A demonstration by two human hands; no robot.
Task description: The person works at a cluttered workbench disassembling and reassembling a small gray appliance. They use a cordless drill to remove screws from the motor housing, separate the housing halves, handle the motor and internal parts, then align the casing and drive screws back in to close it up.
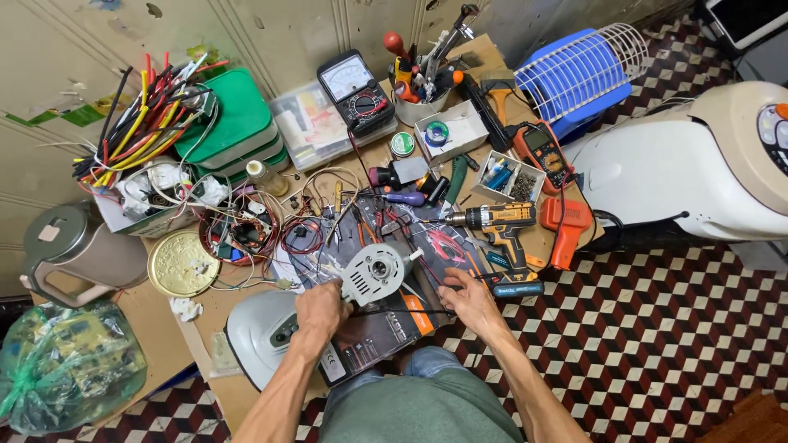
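My left hand point(322, 308) grips the edge of a round grey fan motor point(376, 274) and holds it over a dark printed box point(386, 324) on the low workbench. My right hand point(468, 299) rests on the box just to the right of the motor, fingers curled around thin dark wires point(435, 275) that run from the motor. A cordless drill point(497, 223) lies just beyond my right hand.
A grey plastic fan base point(256, 328) sits left of my left hand. Tangled wires point(246, 234), a gold tin lid point(181, 262), meters point(357, 90), tool cup point(423, 82), and small boxes crowd the bench. A white appliance point(689, 172) and blue fan guard point(574, 74) stand at right.
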